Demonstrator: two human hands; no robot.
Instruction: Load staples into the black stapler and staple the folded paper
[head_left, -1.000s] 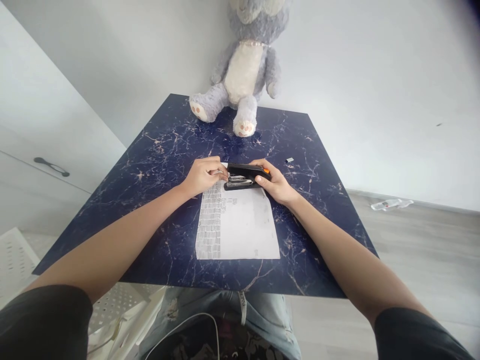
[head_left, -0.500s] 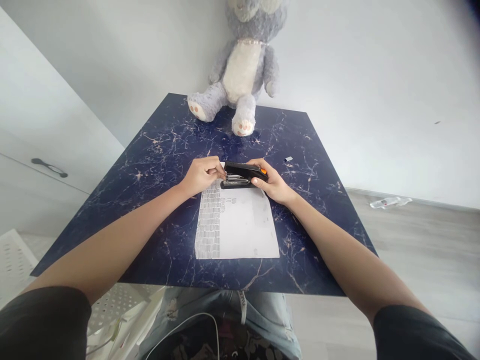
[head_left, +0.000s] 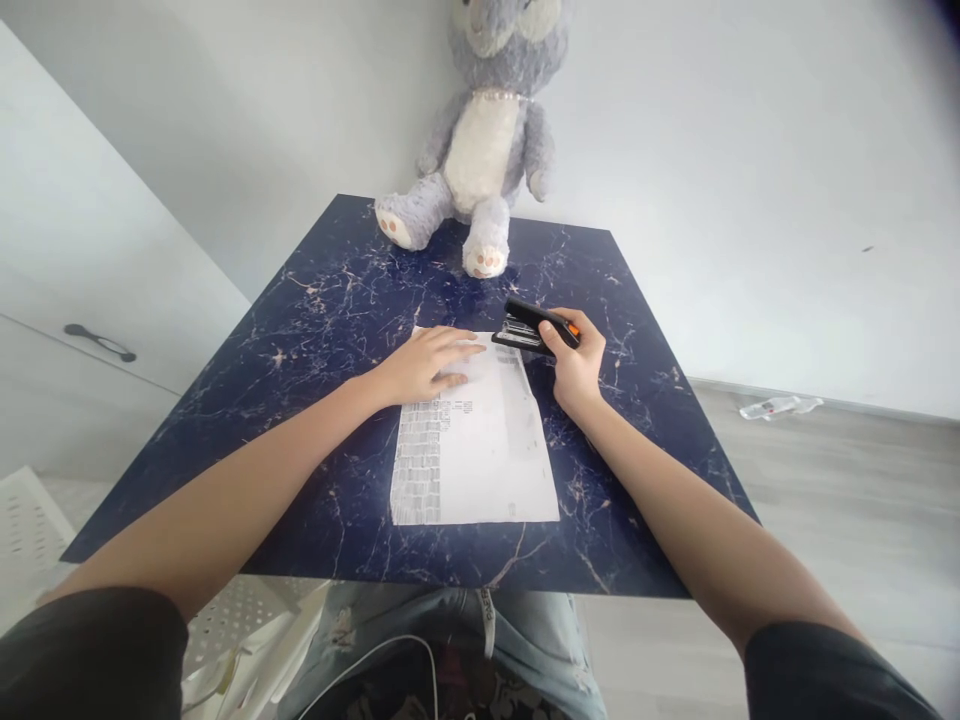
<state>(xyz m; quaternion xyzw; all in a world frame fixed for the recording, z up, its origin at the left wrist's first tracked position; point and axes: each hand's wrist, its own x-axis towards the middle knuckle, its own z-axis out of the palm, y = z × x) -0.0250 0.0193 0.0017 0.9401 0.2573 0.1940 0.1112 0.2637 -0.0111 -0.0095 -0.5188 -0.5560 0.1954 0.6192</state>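
A printed sheet of paper (head_left: 495, 460) lies on the dark blue marbled table, with dense print down its left side. My left hand (head_left: 427, 362) rests flat on the sheet's upper left part, fingers spread and pointing right. In my right hand (head_left: 577, 362) is a black stapler (head_left: 531, 326) with an orange patch near its rear. Its front end points left and lies at or just over the paper's upper right corner. The stapler's jaws are apart, and the metal staple rail shows between them. Whether the stapler touches the paper, I cannot tell.
A grey and white plush toy (head_left: 484, 150) sits at the back of the table (head_left: 322, 290), against the wall. On the floor to the right lies a clear plastic bottle (head_left: 780, 407). A white cabinet with a dark handle (head_left: 100, 342) stands at the left.
My right hand has moved the stapler right and slightly up, away from the sheet's top middle. My left hand has opened from a pinch at the paper's top edge and now lies flat on the sheet.
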